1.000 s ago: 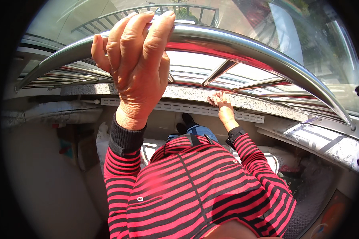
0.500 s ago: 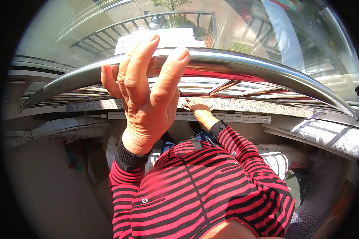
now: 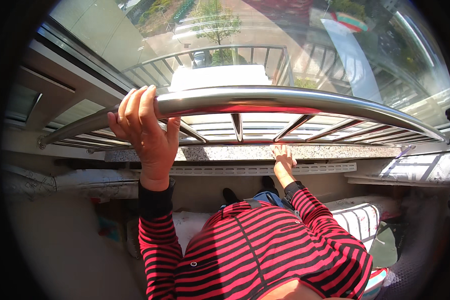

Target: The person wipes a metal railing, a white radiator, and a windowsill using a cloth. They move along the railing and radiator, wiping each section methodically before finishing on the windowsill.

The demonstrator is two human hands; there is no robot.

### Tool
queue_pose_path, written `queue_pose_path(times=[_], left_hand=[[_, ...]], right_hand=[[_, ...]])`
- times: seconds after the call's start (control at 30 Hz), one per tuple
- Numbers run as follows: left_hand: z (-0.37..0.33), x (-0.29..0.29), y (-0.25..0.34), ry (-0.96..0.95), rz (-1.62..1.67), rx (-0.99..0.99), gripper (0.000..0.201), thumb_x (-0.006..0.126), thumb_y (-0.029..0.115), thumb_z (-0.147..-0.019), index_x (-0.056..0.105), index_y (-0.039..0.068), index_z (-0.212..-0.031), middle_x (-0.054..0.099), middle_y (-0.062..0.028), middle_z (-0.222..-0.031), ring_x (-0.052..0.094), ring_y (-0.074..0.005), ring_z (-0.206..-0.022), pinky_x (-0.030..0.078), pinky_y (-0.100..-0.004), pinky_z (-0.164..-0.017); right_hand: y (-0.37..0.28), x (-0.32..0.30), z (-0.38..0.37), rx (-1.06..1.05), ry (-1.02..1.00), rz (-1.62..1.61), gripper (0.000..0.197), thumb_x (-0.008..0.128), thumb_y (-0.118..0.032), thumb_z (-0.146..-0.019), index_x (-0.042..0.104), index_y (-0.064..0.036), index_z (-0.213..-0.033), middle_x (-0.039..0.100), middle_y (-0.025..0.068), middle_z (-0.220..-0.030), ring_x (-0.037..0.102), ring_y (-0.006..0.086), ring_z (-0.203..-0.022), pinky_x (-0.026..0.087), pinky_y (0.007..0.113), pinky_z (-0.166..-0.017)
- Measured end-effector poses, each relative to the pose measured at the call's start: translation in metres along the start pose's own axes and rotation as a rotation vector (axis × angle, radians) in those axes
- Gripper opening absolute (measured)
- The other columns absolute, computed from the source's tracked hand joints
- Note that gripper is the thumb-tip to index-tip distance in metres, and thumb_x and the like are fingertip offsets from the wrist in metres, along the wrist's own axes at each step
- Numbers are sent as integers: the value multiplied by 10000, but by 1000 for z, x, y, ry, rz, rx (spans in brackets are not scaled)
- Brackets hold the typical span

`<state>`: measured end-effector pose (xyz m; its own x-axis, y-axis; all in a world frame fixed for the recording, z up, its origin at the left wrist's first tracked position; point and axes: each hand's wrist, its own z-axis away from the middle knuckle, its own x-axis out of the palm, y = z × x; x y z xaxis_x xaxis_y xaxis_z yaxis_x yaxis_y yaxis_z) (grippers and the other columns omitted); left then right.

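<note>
A thick, polished, tubular metal rail (image 3: 265,100) is gripped near its left end by the left hand (image 3: 149,137), its fingers wrapped over the top and its thumb set against the near, lower side. Below the rail, right of its middle, the right hand (image 3: 284,161) is laid on a narrow, speckled grey stone sill (image 3: 335,152); whether anything is pinched under those fingers cannot be told.

As far as can be judged, both the rail and the sill are being attended to by touch, one hand on each. No treated stretch can be told apart from an untreated one, so neither what is done nor what is left can be measured; most of the rail's length, to the right of the left hand, is untouched.

Beneath the rail, slanting metal bars (image 3: 238,127) are seen, and below the sill a white slotted strip (image 3: 315,168) is fixed. Beyond the rail, a flat-topped white box (image 3: 220,76) and a dark metal outdoor railing (image 3: 289,70) are visible through the glass.
</note>
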<state>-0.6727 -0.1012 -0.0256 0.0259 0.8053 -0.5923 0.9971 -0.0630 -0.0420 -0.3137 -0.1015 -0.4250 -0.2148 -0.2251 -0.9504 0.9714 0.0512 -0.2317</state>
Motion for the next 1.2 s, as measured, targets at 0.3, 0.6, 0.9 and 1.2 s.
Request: queue_pose_path(times=[0.3,0.6,0.9,1.2], left_hand=[[3,22,-7,186,105,28,594,662,122,-764,566,144,-1350,575,-55,-1325,501,-280,-1332,27,-555,-1228],[4,25,-7,199,91,23,572,645,103,-783,566,166,-1346,577,-18,-1313,536,-246,-1311,14,-553,-1229],[5,24,-10,163,124,49,587,712,145,-784,565,205,-1350,547,17,-1346,479,-204,-1355,-47,-542,-1226],[48,8,-17,28,520,8,805,825,75,-752,466,146,-1469,311,-200,-1613,265,-414,-1534,54,-599,-1222]], right_hand=[[-88,30,0,-202,-205,7,345,553,-179,-932,720,-207,-1233,483,149,-1567,521,344,-1368,483,470,-1059],[-6,36,-23,504,251,-881,585,528,-250,-1038,370,-135,-1589,315,170,-1644,434,349,-1434,453,449,-1141],[-219,55,16,-474,60,-406,287,555,-109,-911,696,-97,-1161,514,159,-1518,511,364,-1373,488,483,-1040],[-101,48,1,3,205,-660,452,499,-171,-1028,547,-101,-1473,533,250,-1491,548,356,-1354,475,381,-1080]])
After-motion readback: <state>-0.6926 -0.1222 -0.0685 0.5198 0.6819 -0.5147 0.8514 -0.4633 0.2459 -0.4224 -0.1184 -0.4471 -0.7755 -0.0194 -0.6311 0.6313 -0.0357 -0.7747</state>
